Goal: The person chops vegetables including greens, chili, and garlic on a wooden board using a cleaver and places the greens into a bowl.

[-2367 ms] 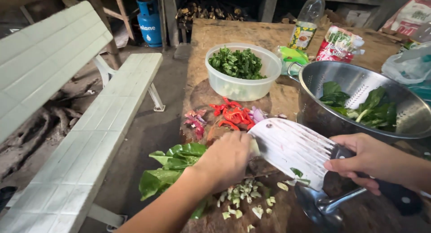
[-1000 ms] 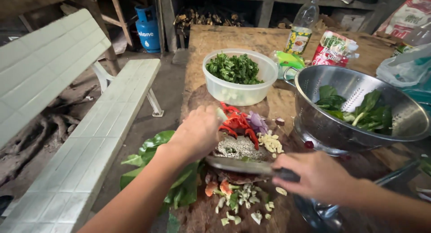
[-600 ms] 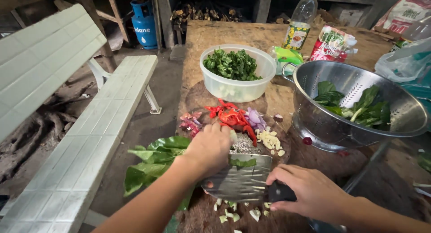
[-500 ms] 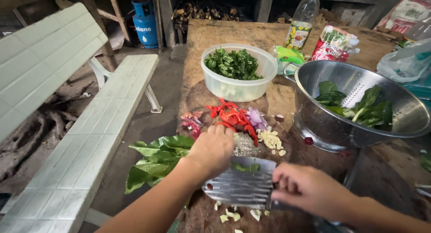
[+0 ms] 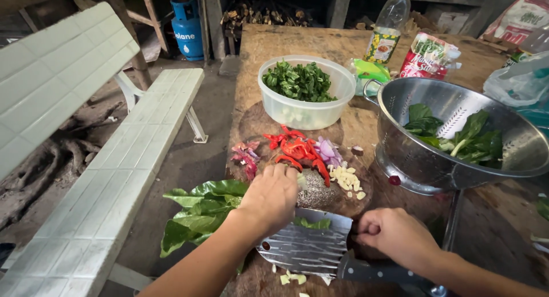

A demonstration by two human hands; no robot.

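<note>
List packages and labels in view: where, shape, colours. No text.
Plastic bottle: table's far edge, clear, yellow-green label.
Snack bag: right of the bottle, red and white pouch.
Green packet: behind the colander, crumpled.
Gas cylinder: floor, far left, blue, white lettering.
Printed sack: top right, red-white.

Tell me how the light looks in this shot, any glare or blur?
Head view: soft daylight, sharp overall; glare on the cleaver blade and colander rim; shelves behind sit in deep shadow; wide-angle bending at the bench; left hand and right hand unblurred.

The left hand (image 5: pixel 271 200) is held palm-down with fingers curled forward, while the right hand (image 5: pixel 394 237) is clenched in a fist.
</note>
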